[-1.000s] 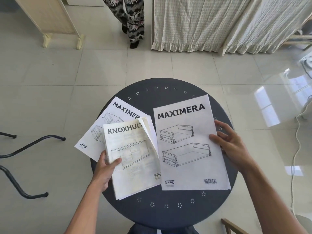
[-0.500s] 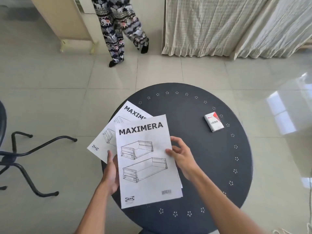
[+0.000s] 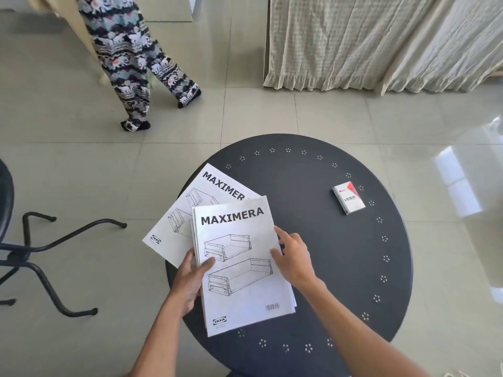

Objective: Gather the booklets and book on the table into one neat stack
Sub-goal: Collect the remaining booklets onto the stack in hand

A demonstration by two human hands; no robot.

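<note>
A white MAXIMERA booklet (image 3: 239, 268) lies on top of a small pile at the left of the round dark table (image 3: 340, 254); edges of another booklet show under it. My left hand (image 3: 190, 281) grips the pile's left edge, thumb on the cover. My right hand (image 3: 292, 257) rests with its fingers against the pile's right edge. A second MAXIMERA booklet (image 3: 187, 213) lies skewed beneath the pile, sticking out to the upper left past the table edge. A small white and red VESS box (image 3: 349, 197) sits apart at the right.
A person in patterned trousers (image 3: 136, 63) walks on the tiled floor beyond the table. A black chair base (image 3: 35, 248) stands to the left. Pale curtains (image 3: 381, 42) hang at the back right.
The right-hand MAXIMERA booklet has gone leftward onto the KNOXHULT booklet, covering it. My right hand moved left with it. The small box is now uncovered. The person behind has walked left.
</note>
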